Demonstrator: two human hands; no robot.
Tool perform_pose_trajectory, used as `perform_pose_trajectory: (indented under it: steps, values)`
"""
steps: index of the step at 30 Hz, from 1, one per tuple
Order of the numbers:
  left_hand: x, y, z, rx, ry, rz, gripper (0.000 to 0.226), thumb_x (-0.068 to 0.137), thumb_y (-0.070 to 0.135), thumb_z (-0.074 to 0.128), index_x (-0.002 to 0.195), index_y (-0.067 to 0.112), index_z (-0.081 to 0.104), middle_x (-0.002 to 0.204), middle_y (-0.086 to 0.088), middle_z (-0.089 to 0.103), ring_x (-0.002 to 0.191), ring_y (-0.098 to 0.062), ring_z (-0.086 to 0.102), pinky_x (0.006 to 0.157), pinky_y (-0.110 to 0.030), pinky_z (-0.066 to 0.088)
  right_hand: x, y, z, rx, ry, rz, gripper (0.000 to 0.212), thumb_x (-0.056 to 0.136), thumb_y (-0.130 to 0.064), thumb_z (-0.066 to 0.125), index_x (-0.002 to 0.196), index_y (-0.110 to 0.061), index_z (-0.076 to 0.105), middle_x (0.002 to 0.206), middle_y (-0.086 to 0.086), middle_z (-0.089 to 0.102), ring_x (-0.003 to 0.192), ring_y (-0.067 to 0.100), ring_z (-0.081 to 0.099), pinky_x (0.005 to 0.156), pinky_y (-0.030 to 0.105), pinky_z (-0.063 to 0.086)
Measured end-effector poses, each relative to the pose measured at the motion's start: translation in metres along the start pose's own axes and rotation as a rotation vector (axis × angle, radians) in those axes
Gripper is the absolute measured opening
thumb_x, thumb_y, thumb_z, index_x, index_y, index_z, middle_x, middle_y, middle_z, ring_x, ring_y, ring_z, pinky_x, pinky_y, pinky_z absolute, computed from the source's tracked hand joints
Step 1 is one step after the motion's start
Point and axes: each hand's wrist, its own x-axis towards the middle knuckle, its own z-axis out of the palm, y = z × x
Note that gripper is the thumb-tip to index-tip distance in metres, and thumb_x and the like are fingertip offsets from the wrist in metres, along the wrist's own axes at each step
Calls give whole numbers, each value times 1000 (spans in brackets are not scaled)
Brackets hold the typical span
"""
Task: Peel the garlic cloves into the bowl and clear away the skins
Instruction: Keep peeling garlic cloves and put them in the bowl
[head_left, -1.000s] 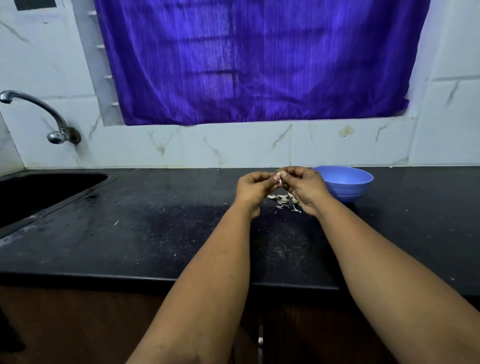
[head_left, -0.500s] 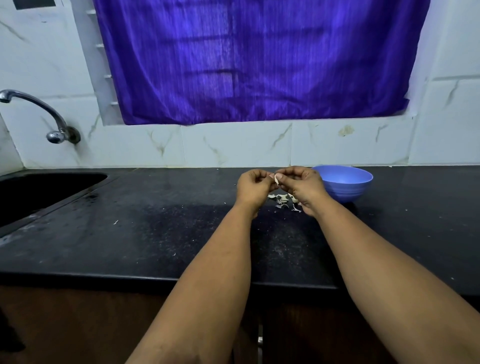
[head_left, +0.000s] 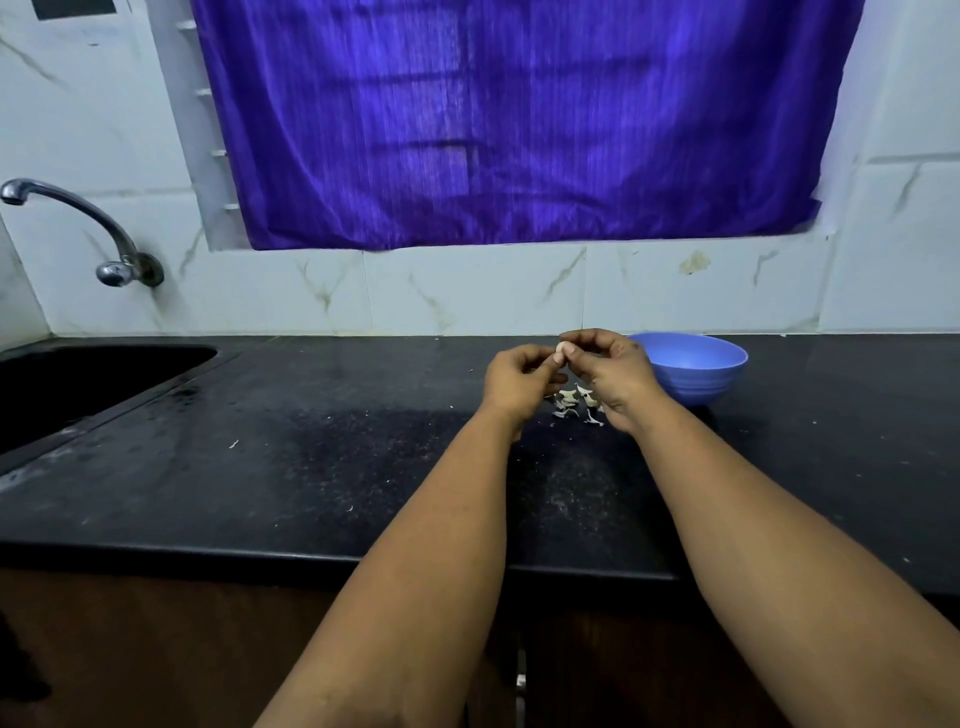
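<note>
Pale garlic clove (head_left: 560, 353) pinched between right hand (head_left: 613, 376) and left hand (head_left: 517, 382), fingertips clamped on it, left of blue bowl (head_left: 691, 366). Skins (head_left: 574, 402) heaped on countertop (head_left: 311, 467) beneath hands, uncleared. Bowl contents hidden. Judgement: peeling mid-way; skin clearing left.

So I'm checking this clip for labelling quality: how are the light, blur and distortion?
Head view: dim, bluish light through the purple curtain; wide-angle bend stretches the forearms; garlic clove between left hand and right hand is small and soft; skins are readable.
</note>
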Motion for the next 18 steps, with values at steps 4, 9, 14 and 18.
perform_pose_trajectory:
  steps: [4,9,14,18]
  values:
    - [0,3,-2,-18,42,23,3,88,5,65,87,6,68,75,-5,67,55,-4,63,58,-15,52,-2,-2,2,62,-12,10,10,88,2,63,89,-8,67,81,4,68,72,7,65,68,14,53]
    - [3,0,-7,88,74,66,5,85,5,70,87,9,70,73,-2,68,55,-7,60,61,-20,54,0,-2,0,-54,2,-10,12,83,0,70,87,-11,67,79,5,69,73,10,65,75,20,55]
    - [4,1,-7,227,72,97,14,89,9,65,101,8,71,77,0,66,60,-7,58,62,-21,52,2,0,-2,-160,12,-49,18,84,2,69,92,-14,68,86,10,69,81,14,65,82,24,55]
    - [4,1,-9,249,72,109,15,89,11,66,102,10,72,76,0,67,61,-7,59,59,-20,52,0,-2,-3,-155,32,-34,15,80,3,72,88,-9,70,88,13,72,79,15,68,79,24,58]
